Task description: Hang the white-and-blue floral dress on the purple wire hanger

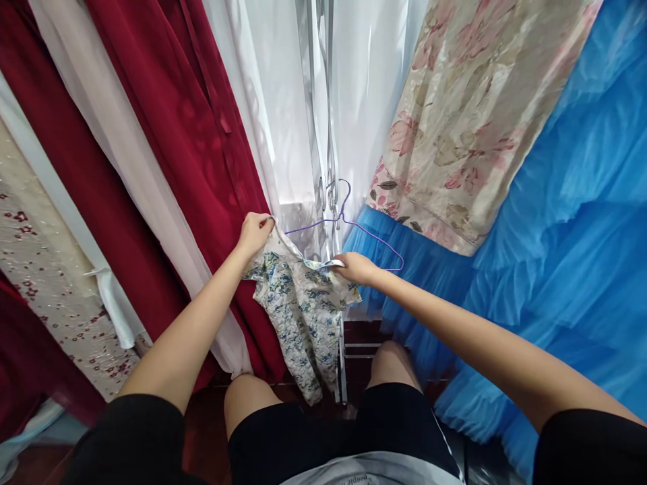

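Note:
A small floral garment (303,310), white with blue and green print, hangs on a thin purple wire hanger (348,225). The hanger's hook is by a shiny metal rack pole (323,168). My left hand (254,232) is closed on the garment's left shoulder at the hanger's end. My right hand (356,267) pinches the garment's right shoulder edge, just below the hanger's right arm. The garment droops between my hands, down toward my knees.
Dark red dresses (166,155) and a white one hang at the left, with a cream spotted fabric (45,269) further left. A floral cream dress (470,114) and a blue tulle skirt (556,256) fill the right. White sheer fabric (278,101) hangs behind the pole.

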The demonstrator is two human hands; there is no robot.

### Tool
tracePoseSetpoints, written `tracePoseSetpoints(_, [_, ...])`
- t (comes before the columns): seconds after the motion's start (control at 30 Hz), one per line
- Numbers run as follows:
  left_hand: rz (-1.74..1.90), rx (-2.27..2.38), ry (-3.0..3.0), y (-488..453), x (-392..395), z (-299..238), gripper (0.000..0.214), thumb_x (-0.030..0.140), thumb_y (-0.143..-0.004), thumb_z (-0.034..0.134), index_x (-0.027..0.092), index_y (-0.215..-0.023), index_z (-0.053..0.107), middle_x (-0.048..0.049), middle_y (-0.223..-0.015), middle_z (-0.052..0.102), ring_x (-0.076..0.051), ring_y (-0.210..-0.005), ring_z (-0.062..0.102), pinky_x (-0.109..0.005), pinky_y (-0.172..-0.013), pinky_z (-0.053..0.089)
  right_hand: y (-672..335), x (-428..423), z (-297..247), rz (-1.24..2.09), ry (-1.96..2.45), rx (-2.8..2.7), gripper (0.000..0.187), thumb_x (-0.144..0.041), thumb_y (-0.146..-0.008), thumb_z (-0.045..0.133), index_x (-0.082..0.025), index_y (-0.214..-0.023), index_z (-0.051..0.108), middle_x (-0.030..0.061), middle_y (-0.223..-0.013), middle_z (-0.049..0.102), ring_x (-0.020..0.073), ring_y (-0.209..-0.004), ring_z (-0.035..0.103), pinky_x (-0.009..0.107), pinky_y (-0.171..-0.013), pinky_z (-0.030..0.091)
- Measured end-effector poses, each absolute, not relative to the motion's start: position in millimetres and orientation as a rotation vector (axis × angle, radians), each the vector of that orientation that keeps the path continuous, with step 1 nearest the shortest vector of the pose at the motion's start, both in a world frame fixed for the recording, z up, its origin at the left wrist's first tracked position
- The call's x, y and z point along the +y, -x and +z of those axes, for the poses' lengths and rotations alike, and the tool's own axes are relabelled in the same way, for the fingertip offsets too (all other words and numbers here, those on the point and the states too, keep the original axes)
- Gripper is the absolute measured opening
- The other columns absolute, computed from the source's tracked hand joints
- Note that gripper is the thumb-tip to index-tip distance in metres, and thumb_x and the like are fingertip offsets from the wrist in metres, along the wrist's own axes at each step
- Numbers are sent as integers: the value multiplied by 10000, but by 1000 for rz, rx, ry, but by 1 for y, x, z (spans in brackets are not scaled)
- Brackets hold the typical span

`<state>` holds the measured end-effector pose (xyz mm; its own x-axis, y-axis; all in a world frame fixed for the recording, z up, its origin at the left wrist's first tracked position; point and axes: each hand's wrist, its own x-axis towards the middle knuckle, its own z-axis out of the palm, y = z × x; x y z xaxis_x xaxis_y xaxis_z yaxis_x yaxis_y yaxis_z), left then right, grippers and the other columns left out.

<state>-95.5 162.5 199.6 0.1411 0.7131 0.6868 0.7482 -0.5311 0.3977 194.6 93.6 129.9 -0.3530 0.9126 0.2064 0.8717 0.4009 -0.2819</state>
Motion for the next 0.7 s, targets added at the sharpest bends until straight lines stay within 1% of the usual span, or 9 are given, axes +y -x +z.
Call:
tracePoseSetpoints(0.13, [-1311,-1524,2485,56,169,190,253,275,-832,540,136,-770,742,-40,-719,690,-219,-749,613,-274,-681,418,-194,80,120,101,1561,-2320,232,-288,-946,516,-211,-934,734,91,-933,763,240,-869,685,271,-659,374])
tracePoseSetpoints(0.27, [-1345,-1454,2500,26,155,187,284,294,-867,516,145,-856,758,-50,-802,718,-213,-772,619,-273,-692,411,-198,70,117,79,1533,-2294,239,-272,-943,507,-228,-966,740,76,-936,765,247,-896,688,273,-691,394])
tracePoseSetpoints(0.33, [-1386,-1439,2446,21,149,190,273,283,-859,525,155,-916,759,-59,-816,713,-213,-769,615,-280,-699,406,-205,65,117,74,1495,-2276,264,-287,-947,505,-257,-1092,723,59,-994,764,249,-949,685,271,-721,409])
tracePoseSetpoints(0.4, [-1416,-1453,2388,23,147,194,259,259,-831,543,156,-941,754,-52,-725,671,-203,-690,589,-286,-666,391,-218,57,115,54,1485,-2206,395,-326,-946,511,-270,-1325,608,55,-997,759,256,-945,687,277,-731,419])
tracePoseSetpoints(0.47, [-1427,-1470,2354,28,147,197,248,234,-804,549,155,-928,749,-32,-627,607,-189,-604,544,-286,-618,365,-237,49,109,12,1522,-2040,635,-338,-921,531,-222,-1525,373,57,-922,750,269,-863,692,291,-709,422])
tracePoseSetpoints(0.53, [-1428,-1477,2340,31,149,199,237,210,-779,548,160,-903,744,-19,-590,570,-181,-570,514,-285,-594,344,-257,44,104,-20,1581,-1816,838,-309,-876,555,-137,-1595,162,53,-847,732,281,-788,684,304,-684,422])
tracePoseSetpoints(0.57, [-1426,-1479,2338,31,150,200,228,201,-767,552,162,-887,742,-17,-588,564,-179,-568,509,-285,-592,339,-266,43,102,-11,1608,-1719,881,-293,-858,559,-105,-1599,122,59,-848,728,285,-789,680,310,-685,425])
tracePoseSetpoints(0.63, [-1424,-1492,2328,30,151,200,204,195,-751,564,166,-856,736,-18,-595,565,-178,-576,506,-286,-598,334,-282,45,103,78,1650,-1632,809,-299,-847,560,-75,-1565,263,89,-885,727,287,-832,672,319,-700,438])
tracePoseSetpoints(0.7, [-1423,-1515,2309,30,151,198,174,217,-756,582,170,-841,727,-24,-613,579,-183,-593,508,-290,-612,334,-295,48,111,220,1657,-1667,596,-357,-849,576,-78,-1375,569,100,-881,728,276,-841,664,316,-703,454])
